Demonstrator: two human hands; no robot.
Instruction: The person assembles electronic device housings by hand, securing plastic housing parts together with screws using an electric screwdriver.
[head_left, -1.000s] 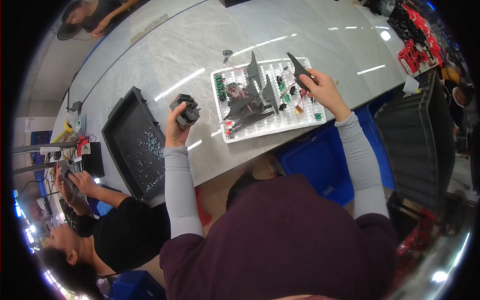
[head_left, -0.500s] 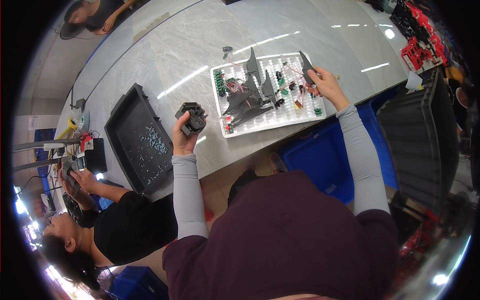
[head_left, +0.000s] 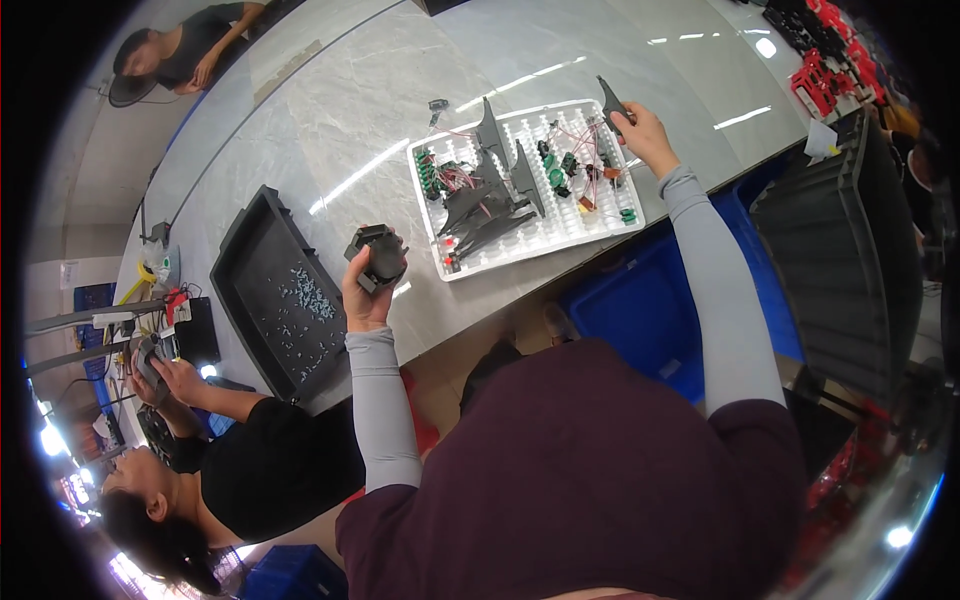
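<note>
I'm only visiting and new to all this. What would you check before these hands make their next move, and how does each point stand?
1. Left hand has a grip on the dark plastic housing: ok.
2. Right hand has a grip on the dark pointed piece: ok.
3. No wire joined to that pointed piece: cannot tell; fingers hide its lower end.
4. Wires in the white tray neatly separated: not ok; they lie tangled among the green components.
5. Light blue bits gathered in one heap: not ok; they are scattered in the dark grey tray.
6. Co-worker's hands apart from this person's: ok.
</note>
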